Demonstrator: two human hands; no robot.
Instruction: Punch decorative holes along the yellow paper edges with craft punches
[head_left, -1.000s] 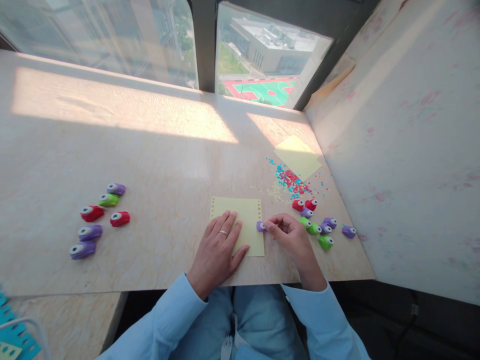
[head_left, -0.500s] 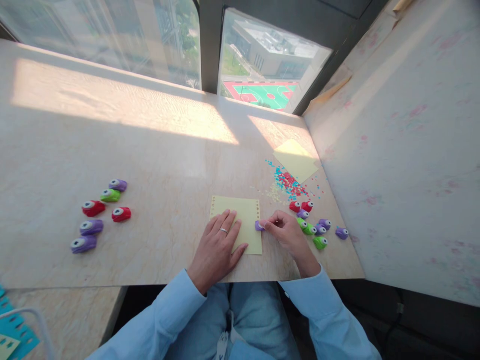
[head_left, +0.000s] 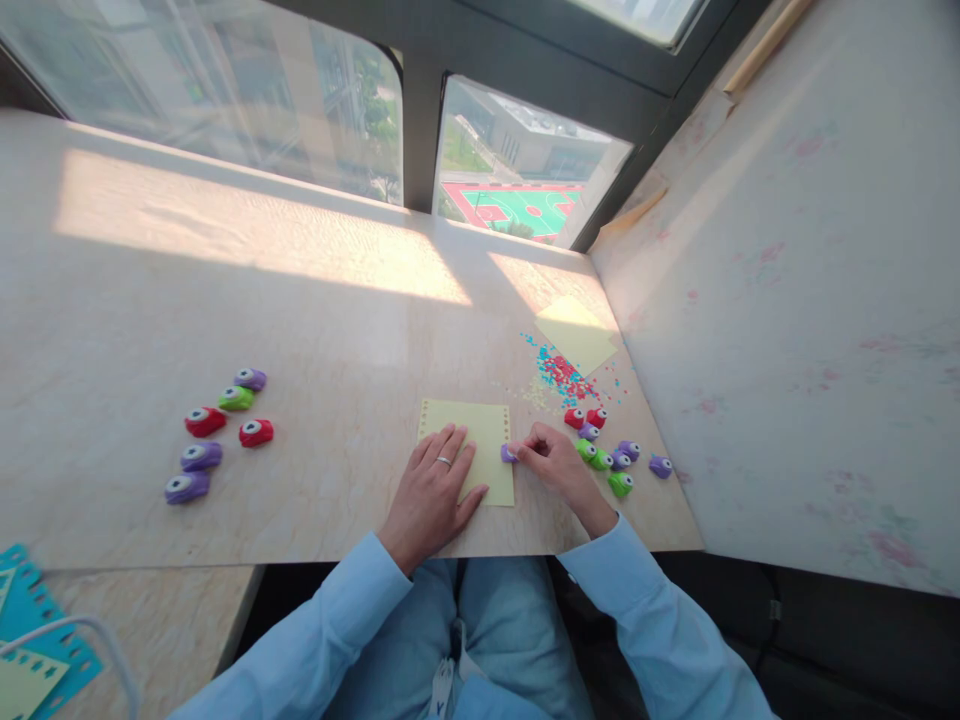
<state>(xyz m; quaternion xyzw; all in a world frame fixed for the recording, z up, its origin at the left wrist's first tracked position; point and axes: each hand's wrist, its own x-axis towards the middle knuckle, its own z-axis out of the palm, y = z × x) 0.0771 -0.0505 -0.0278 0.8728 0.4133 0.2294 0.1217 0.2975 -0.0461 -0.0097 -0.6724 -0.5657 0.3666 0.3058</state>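
A pale yellow sheet of paper (head_left: 491, 425) lies on the marbled table, with small punched holes along its left edge and the upper part of its right edge. My left hand (head_left: 431, 488) rests flat on the sheet, fingers stretched out, a ring on one of them. At the sheet's right edge sits a small purple craft punch (head_left: 508, 453). My right hand (head_left: 553, 462) closes its thumb and fingers on this punch, partly covering it. Several red, purple and green craft punches (head_left: 602, 459) lie just right of my right hand.
More punches (head_left: 201, 456) are spread out at the left. Blue, red and yellow paper bits (head_left: 562, 375) lie scattered beyond my right hand, beside another yellow sheet (head_left: 576, 330). Punched blue paper (head_left: 82, 665) and a pale cable (head_left: 112, 640) are at the lower left. A wall (head_left: 787, 350) bounds the right side.
The camera view has shifted a little, moving the scene within the picture. Both hands keep their places on the sheet and the punch.
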